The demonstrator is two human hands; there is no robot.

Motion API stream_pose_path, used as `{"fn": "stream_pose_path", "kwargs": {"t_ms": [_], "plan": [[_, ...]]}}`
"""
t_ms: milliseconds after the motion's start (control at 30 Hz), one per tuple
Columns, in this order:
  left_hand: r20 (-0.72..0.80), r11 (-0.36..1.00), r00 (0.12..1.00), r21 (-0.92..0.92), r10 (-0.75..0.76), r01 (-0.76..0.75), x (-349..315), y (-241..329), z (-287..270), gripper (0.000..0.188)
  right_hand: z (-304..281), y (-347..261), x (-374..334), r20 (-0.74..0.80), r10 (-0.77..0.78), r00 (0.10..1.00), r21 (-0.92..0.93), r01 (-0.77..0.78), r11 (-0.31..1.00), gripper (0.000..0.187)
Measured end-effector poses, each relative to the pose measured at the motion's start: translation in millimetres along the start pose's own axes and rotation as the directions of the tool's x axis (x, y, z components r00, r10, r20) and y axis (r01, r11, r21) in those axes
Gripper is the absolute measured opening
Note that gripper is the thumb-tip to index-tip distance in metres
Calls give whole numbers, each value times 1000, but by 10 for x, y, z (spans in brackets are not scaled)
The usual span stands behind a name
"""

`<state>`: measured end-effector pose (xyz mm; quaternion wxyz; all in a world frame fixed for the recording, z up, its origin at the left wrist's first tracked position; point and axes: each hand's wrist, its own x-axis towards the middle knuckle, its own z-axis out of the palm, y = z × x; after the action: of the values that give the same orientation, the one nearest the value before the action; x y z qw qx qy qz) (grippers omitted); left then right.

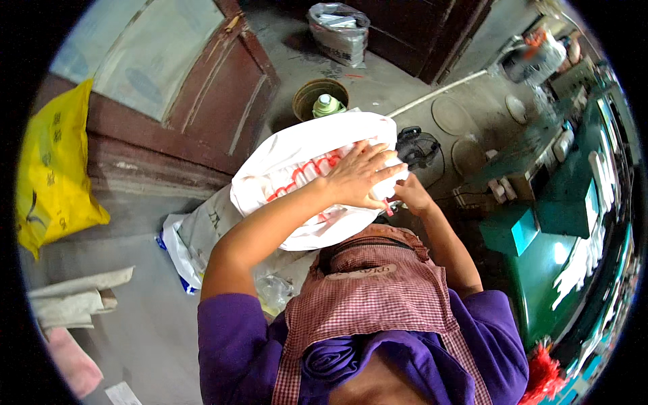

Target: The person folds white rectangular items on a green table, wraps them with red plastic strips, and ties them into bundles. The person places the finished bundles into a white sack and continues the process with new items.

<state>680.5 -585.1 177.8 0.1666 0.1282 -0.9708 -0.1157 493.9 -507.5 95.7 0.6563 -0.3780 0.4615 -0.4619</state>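
A big white plastic sack (297, 155) with red markings, stuffed full, is held in front of my chest. My left hand (361, 175) lies flat on its upper side with fingers spread, pressing it. My right hand (410, 194) grips the sack's right edge from below, where a small red strip shows. I wear a purple shirt and a checked apron (371, 297).
A yellow bag (54, 169) hangs at left by a dark red wooden door (223, 94). More white sacks (196, 236) lie on the floor. A round bin with a bottle (320, 100), a black fan (417, 147) and a green machine (567, 229) stand ahead and right.
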Motion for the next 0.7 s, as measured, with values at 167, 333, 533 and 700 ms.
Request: {"fn": "stream_pose_path", "kwargs": {"t_ms": [167, 333, 533, 700], "plan": [[59, 990, 992, -100, 107, -101, -80, -144, 10, 57, 85, 175, 17, -174, -125, 977, -139, 102, 985, 58], [311, 986, 938, -115, 151, -120, -261, -179, 325, 35, 721, -1056, -623, -218, -270, 938, -515, 124, 848, 53], [454, 976, 881, -217, 132, -34, 57, -104, 72, 57, 682, -1288, -642, -102, -206, 973, -582, 110, 806, 54], [569, 994, 820, 31, 67, -102, -396, -137, -82, 74, 157, -1296, -239, -289, -279, 916, -398, 150, 905, 56]]}}
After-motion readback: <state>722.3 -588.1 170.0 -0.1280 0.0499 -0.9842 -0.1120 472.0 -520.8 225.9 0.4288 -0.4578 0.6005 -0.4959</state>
